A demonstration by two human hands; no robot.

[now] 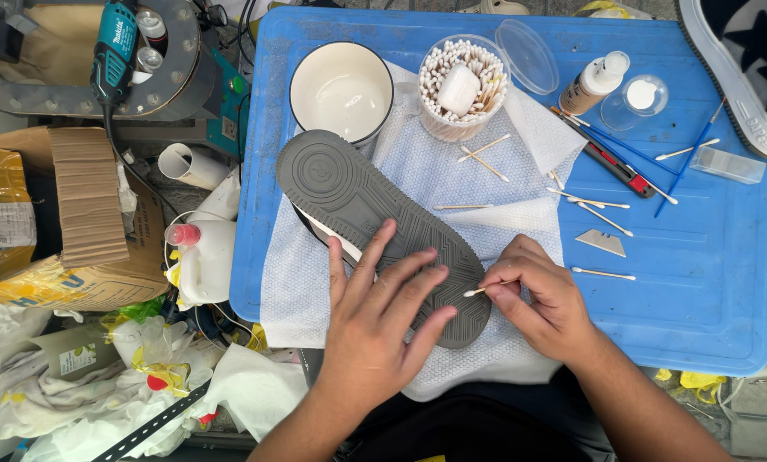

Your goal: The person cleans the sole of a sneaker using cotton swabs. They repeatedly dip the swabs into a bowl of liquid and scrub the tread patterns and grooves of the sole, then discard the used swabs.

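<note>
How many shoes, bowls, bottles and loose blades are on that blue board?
Shoes: 2, grey-soled upturned shoe, black star-patterned shoe
White round bowls: 1
Tan squeeze bottles: 1
Loose trapezoid metal blades: 1
Total: 5

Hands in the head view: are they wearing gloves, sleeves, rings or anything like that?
No. The left hand and the right hand are both bare: no gloves, no rings on the fingers, no watch or band at either wrist. Both forearms are uncovered as far as the picture shows, with no sleeve in view.
</note>
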